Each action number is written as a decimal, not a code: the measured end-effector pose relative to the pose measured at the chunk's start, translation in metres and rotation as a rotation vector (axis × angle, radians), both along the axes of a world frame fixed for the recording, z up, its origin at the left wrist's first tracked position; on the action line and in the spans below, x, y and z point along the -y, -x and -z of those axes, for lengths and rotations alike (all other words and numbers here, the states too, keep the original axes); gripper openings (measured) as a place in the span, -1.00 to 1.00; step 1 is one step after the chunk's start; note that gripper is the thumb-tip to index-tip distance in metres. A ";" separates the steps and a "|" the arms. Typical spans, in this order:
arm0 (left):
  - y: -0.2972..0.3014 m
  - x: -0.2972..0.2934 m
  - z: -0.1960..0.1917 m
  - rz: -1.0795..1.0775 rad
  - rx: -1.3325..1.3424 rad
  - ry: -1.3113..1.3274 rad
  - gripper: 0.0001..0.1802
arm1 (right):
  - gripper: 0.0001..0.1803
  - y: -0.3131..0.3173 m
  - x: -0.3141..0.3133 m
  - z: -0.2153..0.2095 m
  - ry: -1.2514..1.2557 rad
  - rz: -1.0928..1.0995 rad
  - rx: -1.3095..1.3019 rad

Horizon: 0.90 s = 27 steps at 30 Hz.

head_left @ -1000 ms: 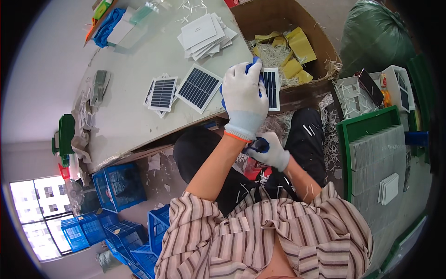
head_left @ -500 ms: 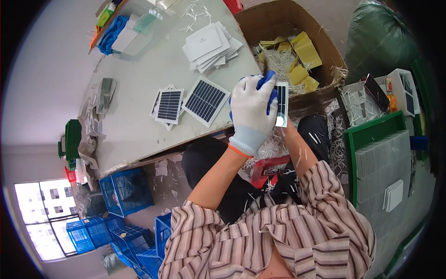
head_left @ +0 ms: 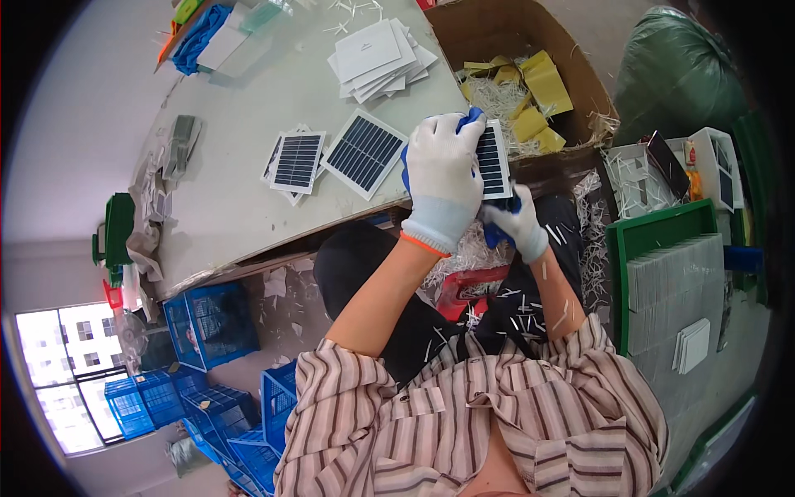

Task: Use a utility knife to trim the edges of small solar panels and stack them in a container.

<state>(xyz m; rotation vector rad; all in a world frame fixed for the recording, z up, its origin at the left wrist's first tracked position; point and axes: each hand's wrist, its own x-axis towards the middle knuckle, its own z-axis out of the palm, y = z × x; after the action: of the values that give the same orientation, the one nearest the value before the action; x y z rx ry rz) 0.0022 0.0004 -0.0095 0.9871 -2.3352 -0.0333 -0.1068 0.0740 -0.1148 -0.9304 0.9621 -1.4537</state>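
My left hand (head_left: pixel 445 170), in a white knitted glove with blue palm coating, grips a small solar panel (head_left: pixel 493 159) with dark cells and a white border. Close below the panel's lower edge is my right hand (head_left: pixel 517 222), gloved alike and slightly blurred. Its fingers are curled, and a dark piece between them and the panel is too unclear to name. On the table to the left lie another solar panel (head_left: pixel 364 155) and a small pile of panels (head_left: pixel 296 162). Behind them sits a loose stack of white cards (head_left: pixel 377 58).
A cardboard box (head_left: pixel 571 37) holds white strips and yellow pieces beyond my hands. Right of me, a green tray (head_left: pixel 619 273) holds rows of thin sheets. White scraps lie on my dark trousers, above a red object (head_left: pixel 464 291). Blue crates (head_left: pixel 217 327) stand at lower left.
My right hand has come into view below the panel; before, it was mostly hidden behind my left hand and the panel. A dark blurred strip above my left hand no longer shows.
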 end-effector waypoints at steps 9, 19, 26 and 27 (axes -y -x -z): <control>0.002 -0.004 -0.002 -0.109 0.059 0.034 -0.51 | -0.59 -0.032 -0.008 0.021 0.084 0.472 -0.266; 0.003 0.003 -0.003 0.060 0.045 0.015 -0.53 | -0.62 -0.030 0.075 -0.009 -0.114 0.112 1.025; 0.001 0.001 -0.005 0.027 0.036 0.009 -0.52 | -0.78 0.033 -0.009 -0.015 -0.087 -0.038 0.489; 0.001 0.001 -0.006 0.021 0.051 0.011 -0.52 | -0.80 0.034 -0.017 -0.032 -0.103 0.055 0.241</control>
<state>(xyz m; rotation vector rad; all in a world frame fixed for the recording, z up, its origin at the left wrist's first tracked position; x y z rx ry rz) 0.0011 -0.0003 -0.0035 0.9681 -2.3893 -0.0036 -0.1404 0.0910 -0.0828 -0.6410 0.8797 -1.5085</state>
